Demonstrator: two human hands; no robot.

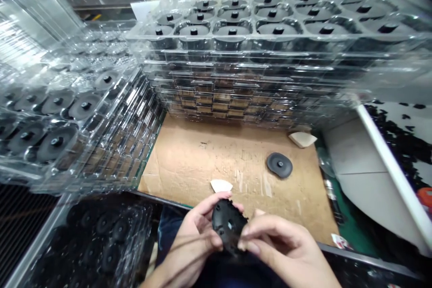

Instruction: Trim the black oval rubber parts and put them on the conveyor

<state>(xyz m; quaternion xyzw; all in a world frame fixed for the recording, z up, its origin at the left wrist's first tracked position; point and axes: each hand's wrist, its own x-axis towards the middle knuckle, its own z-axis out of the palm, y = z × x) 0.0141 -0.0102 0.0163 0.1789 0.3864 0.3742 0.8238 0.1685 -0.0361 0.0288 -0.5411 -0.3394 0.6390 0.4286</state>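
Observation:
Over the near edge of a brown cardboard sheet [189,162], my left hand [199,229] and my right hand [280,243] both grip a black moulded plastic disc [229,225]. It stands tilted, with small holes and a pale central spot on its visible face. My fingers hide its lower part. A similar flat black disc [279,164] with a central hole lies on the cardboard beyond my right hand. Just past my left fingertips lies a cream wedge-shaped piece [221,185], and a second one [302,139] lies at the cardboard's far right.
Stacks of clear plastic trays [270,67] holding round black parts with central pegs rise behind the cardboard. More stacked trays [67,112] stand at the left. Dark-filled trays [101,234] lie at the lower left. A white bar [391,166] runs down the right side.

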